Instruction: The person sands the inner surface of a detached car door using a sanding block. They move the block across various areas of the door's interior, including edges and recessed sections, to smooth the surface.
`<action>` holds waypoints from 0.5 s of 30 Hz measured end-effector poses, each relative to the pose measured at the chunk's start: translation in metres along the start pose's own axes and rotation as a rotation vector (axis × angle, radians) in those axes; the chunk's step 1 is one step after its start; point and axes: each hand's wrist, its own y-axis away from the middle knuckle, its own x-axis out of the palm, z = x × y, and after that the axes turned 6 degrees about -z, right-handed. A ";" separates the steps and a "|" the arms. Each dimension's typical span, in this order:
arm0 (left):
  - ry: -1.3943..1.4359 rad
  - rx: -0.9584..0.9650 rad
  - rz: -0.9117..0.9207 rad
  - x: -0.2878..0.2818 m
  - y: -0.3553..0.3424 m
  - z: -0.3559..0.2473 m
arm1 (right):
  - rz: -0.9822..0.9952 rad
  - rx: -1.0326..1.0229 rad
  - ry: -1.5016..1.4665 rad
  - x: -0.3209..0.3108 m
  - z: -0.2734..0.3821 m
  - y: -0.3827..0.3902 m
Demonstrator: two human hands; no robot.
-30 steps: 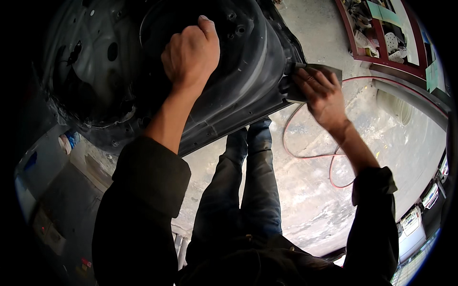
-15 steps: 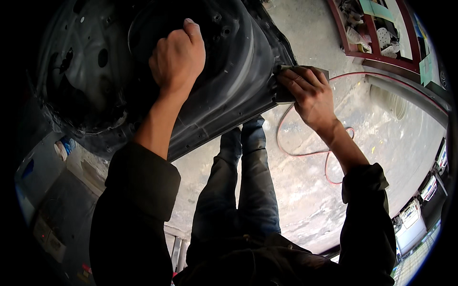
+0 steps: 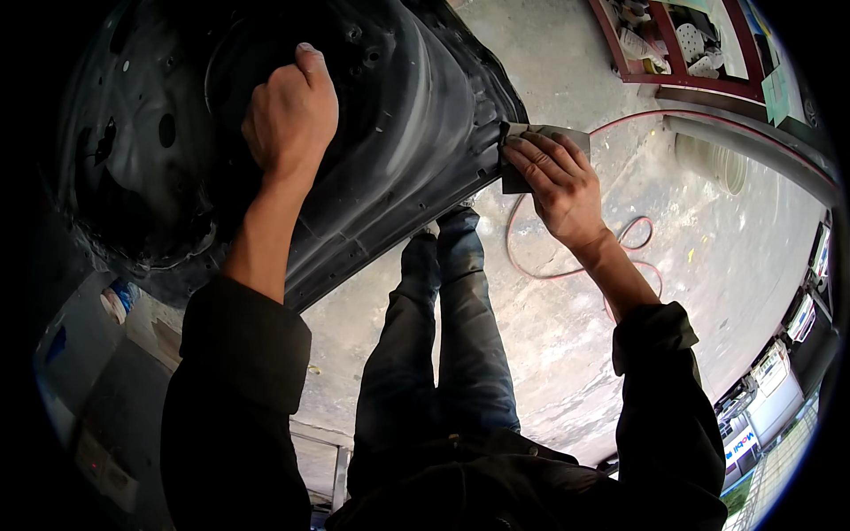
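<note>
A large black car door panel (image 3: 403,146), with moulded ridges, holes and scuffed dull patches, fills the upper left. My left hand (image 3: 294,119) is closed in a fist over its dark recess, the thumb lying along the top. What the curled fingers grip, if anything, is hidden beneath the hand. At the panel's right edge, my right hand (image 3: 560,181) pinches a grey, flat sheet of sandpaper (image 3: 516,177) under its outstretched fingers. One side of the sheet reaches the door's edge; the other sticks out past my fingertips.
A red hose (image 3: 633,234) loops over the worn concrete floor (image 3: 540,354), right of my legs. A dark red-framed cabinet (image 3: 677,44) with bottles and a perforated white disc stands at upper right. Beside it is a translucent bucket (image 3: 713,164). Grey boxes (image 3: 111,354) occupy the left side.
The whole view has shifted, so the door and both hands appear further left. More of the sandpaper shows past the door's edge. My left hand keeps its closed shape on the panel.
</note>
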 end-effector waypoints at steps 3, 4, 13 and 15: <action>-0.021 -0.019 -0.001 0.002 0.000 0.001 | -0.053 0.106 0.032 0.020 0.042 0.008; -0.032 -0.005 -0.028 0.004 0.002 0.000 | -0.054 0.156 -0.021 0.027 0.060 0.011; -0.011 0.043 -0.079 0.005 0.001 -0.002 | -0.161 0.369 0.079 0.003 -0.030 0.013; -0.036 0.033 -0.076 0.001 0.003 0.003 | -0.257 0.696 -0.033 -0.013 -0.035 0.018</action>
